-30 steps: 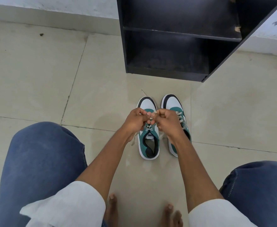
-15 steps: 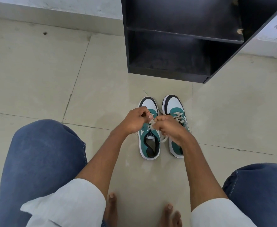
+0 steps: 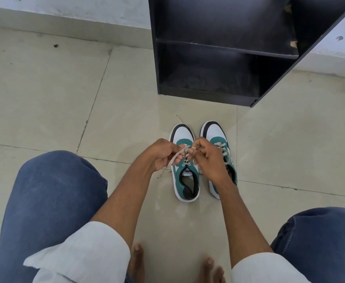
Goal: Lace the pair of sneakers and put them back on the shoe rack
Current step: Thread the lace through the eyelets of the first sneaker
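Two white, teal and black sneakers stand side by side on the floor, toes towards the rack. Over the left sneaker my left hand grips one beige lace end, whose tail hangs down past my palm. My right hand pinches the other end above the same shoe's tongue. The right sneaker sits partly under my right hand, its laces showing across the eyelets. The black shoe rack stands beyond the shoes, both visible shelves bare.
My knees in blue jeans flank the shoes, and my bare toes rest on the beige tiled floor. A white wall with a low skirting runs behind the rack.
My hands have drawn slightly apart and the lace now runs taut between them, with a tail hanging from my left hand. The camera view has shifted a little.
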